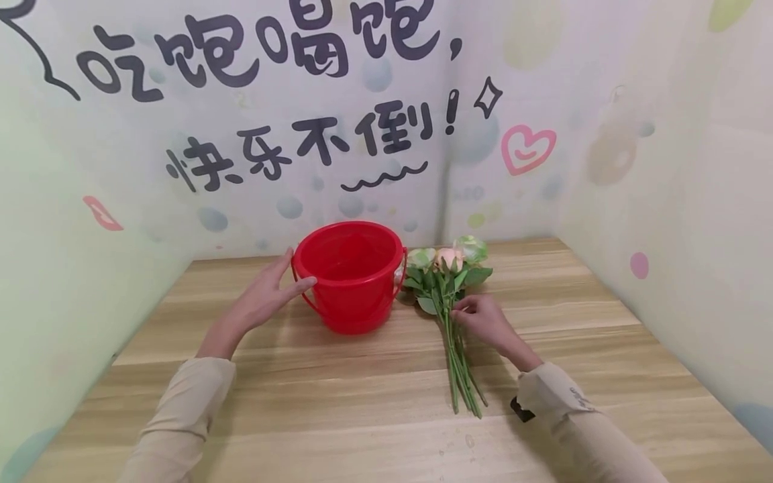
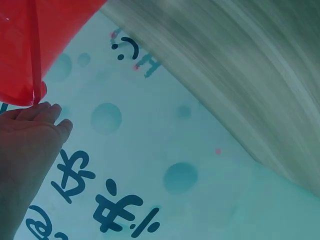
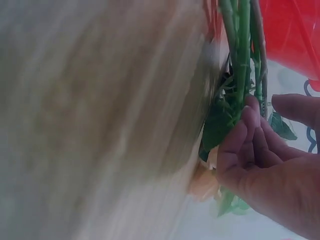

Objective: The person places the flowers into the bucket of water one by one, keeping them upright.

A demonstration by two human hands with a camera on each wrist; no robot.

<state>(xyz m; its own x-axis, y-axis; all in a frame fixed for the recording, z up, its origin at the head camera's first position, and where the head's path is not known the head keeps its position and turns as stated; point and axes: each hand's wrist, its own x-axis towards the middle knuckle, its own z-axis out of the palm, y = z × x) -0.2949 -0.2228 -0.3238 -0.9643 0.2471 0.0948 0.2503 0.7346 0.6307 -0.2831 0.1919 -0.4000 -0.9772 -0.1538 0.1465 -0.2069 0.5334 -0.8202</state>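
A red plastic bucket (image 1: 356, 302) stands upright near the back of the wooden table. My left hand (image 1: 266, 292) rests on its left side, with the thumb on the front rim and the fingers extended along the side. In the left wrist view the fingertips (image 2: 50, 112) touch the bucket's edge by its handle. To the bucket's right lies a bunch of artificial roses (image 1: 449, 258), pink and pale green, with long green stems (image 1: 460, 369) pointing toward me. My right hand (image 1: 486, 325) is at the upper stems. In the right wrist view its bent fingers touch them, and the thumb stands apart.
The wood-grain table (image 1: 338, 416) meets a printed wall (image 1: 326, 194) behind the bucket. Pale side walls (image 1: 682, 221) stand left and right. A small black object (image 1: 522, 409) shows under my right sleeve.
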